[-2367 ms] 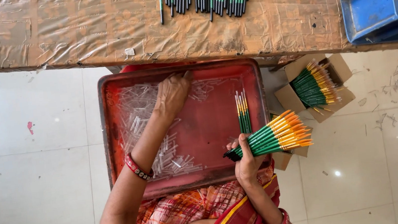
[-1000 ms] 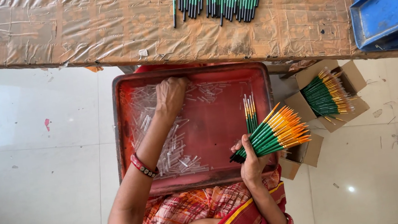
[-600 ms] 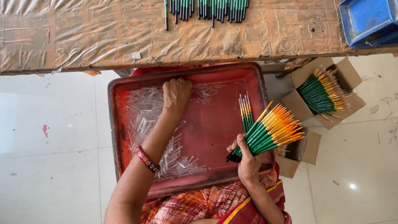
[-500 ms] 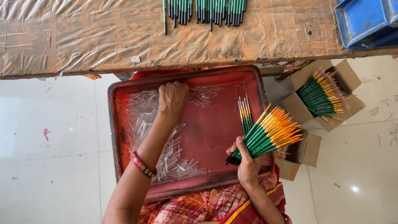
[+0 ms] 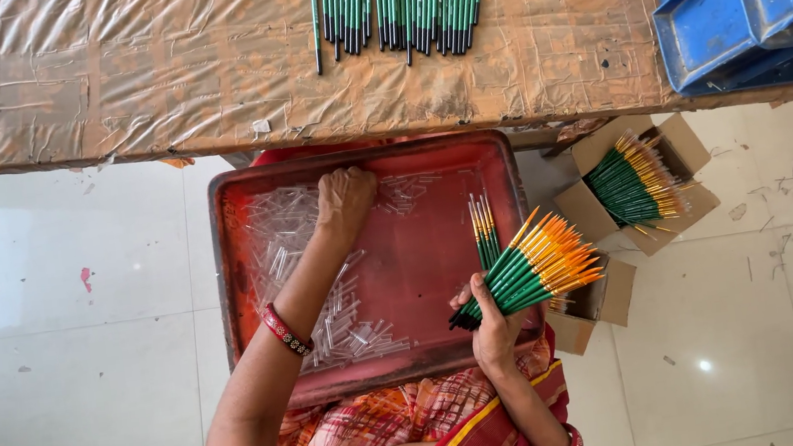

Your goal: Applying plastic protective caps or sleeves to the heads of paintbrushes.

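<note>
The person sits over a red tray [image 5: 251, 271] that rests on the lap, below the edge of a paper-covered table [image 5: 97, 78]. The left hand [image 5: 345, 199] reaches into the far part of the tray, its grip curled down among a scatter of small clear plastic tubes [image 5: 326, 302]; whether the fingers have closed on one cannot be told from this view. The right hand [image 5: 492, 327] has its grip wrapped tight around a fanned bundle of green-handled brushes with orange tips [image 5: 534, 272]. A few more brushes [image 5: 484, 227] lie loose on the tray just above that bundle. Judging by the spread, much remains in hand: the bundle's tips look bare, and many tubes still lie in the tray. An open cardboard box [image 5: 669, 144] on the floor to the right holds another batch of brushes, and a second box [image 5: 600, 301] sits beside the tray. More green brushes [image 5: 400, 1] lie in a row on the table, next to blue trays [image 5: 722, 1].
</note>
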